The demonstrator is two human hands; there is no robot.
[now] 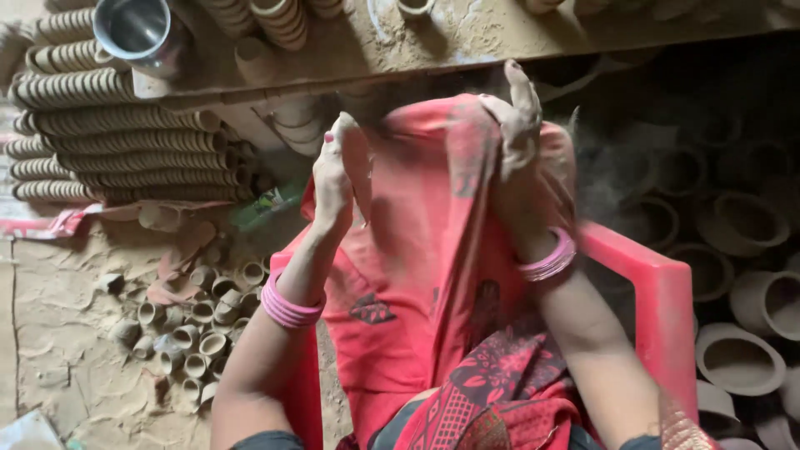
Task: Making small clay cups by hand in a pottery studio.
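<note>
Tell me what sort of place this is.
Probably a pottery workshop: stacked clay cups at left, loose small cups on the dusty floor, larger clay pots at right. Both hands hold a red cloth over a red plastic chair.

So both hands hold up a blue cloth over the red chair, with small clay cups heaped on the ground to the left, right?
Not quite: the cloth is orange-red, not blue, as the head view shows. Both the left hand and right hand hold it up over the red chair, with clay cups heaped on the ground to the left.

Dusty earthen floor (58,333), stacked clay cups (117,125), red plastic chair (658,308).
</note>
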